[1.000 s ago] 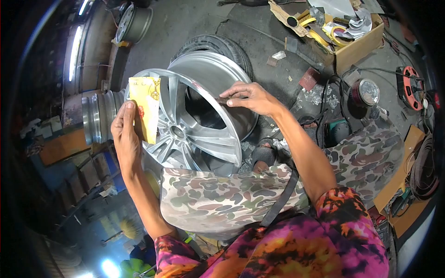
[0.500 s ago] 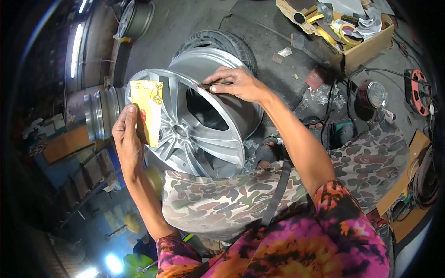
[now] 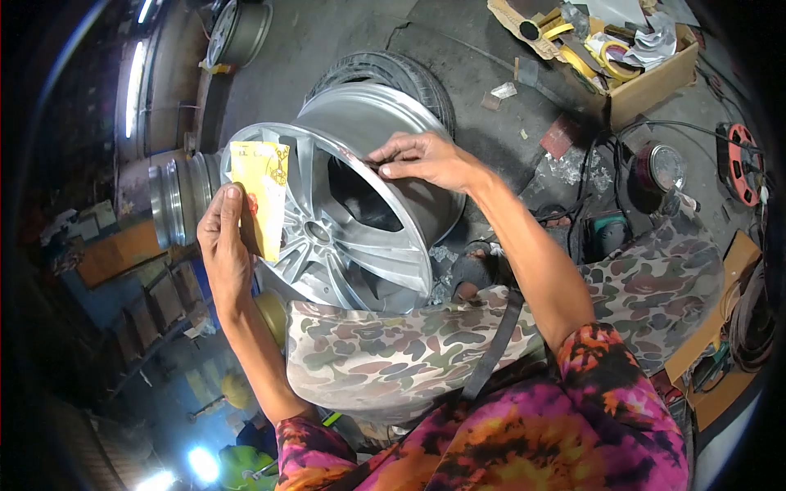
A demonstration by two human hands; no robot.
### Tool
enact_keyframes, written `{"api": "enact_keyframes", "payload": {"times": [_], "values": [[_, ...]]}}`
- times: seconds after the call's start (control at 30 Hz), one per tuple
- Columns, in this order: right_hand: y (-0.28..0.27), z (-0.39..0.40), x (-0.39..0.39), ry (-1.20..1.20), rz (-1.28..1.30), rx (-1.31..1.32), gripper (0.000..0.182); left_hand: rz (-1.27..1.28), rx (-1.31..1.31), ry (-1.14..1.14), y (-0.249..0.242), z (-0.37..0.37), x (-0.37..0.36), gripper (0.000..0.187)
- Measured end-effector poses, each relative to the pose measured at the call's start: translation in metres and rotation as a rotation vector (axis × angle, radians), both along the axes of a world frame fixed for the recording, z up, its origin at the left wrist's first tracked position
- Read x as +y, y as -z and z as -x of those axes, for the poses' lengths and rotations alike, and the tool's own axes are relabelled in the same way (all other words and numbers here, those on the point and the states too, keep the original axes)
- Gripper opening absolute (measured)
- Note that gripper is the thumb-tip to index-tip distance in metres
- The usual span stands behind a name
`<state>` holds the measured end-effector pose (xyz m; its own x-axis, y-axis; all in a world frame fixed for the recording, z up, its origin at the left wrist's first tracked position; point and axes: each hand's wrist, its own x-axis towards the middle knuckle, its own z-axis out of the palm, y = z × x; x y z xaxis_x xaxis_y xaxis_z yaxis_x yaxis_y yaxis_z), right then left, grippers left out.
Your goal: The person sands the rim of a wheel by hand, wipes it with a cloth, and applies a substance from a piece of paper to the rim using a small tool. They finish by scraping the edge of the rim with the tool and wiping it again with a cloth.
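The yellow sheet (image 3: 260, 200) conceals most of the fingers of the left grip (image 3: 223, 237) and part of the silver wheel (image 3: 318, 233), and its dark marks are too small to read. The inner fingertips of the right grip (image 3: 430, 161) are blurred against the wheel's edge, so whether they touch it or pinch something small cannot be told. Behind the wheel, much of the tyre (image 3: 432, 88) is covered, while the picture's edges cut off the far wheel (image 3: 250, 37) above and the patterned shirt (image 3: 524, 442) below.
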<state>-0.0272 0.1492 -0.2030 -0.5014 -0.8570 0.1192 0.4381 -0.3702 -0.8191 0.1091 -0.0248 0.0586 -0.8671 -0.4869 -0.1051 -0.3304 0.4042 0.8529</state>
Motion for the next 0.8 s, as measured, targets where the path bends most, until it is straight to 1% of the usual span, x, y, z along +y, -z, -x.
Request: {"api": "enact_keyframes", "payload": {"times": [0.1,0.17,0.23,0.3,0.33,0.4,0.53,0.63,0.7,0.8], "values": [[0.006,-0.009,0.013,0.006,-0.031,0.01,0.032,0.04,0.013,0.016,0.002,0.002,-0.001,0.027],[0.011,-0.014,0.017,-0.013,-0.007,-0.055,0.031,0.037,0.006,0.019,0.001,0.003,-0.001,0.027],[0.016,-0.02,0.018,0.007,0.013,-0.064,0.031,0.036,0.004,0.023,0.001,0.004,0.0,0.027],[0.014,-0.023,0.019,0.101,0.014,-0.03,0.032,0.055,0.008,0.02,0.0,0.004,0.001,0.027],[0.013,-0.022,0.018,0.1,0.014,-0.027,0.032,0.055,0.011,0.019,0.0,0.003,0.002,0.027],[0.009,-0.019,0.012,0.186,0.05,0.07,0.03,0.059,0.022,0.0,0.0,0.001,0.004,0.028],[-0.001,0.001,-0.003,0.172,0.02,0.124,0.029,0.032,0.021,0.021,0.001,-0.004,0.0,0.028],[0.001,0.014,-0.019,0.185,0.042,0.162,0.03,0.064,0.025,-0.03,0.0,-0.006,0.007,0.029],[-0.002,0.017,-0.023,0.211,0.044,0.191,0.03,0.033,-0.002,-0.048,-0.001,-0.008,0.007,0.029],[-0.008,0.021,-0.023,0.122,0.086,0.018,0.033,0.059,0.024,-0.076,-0.001,-0.008,0.012,0.029]]}}
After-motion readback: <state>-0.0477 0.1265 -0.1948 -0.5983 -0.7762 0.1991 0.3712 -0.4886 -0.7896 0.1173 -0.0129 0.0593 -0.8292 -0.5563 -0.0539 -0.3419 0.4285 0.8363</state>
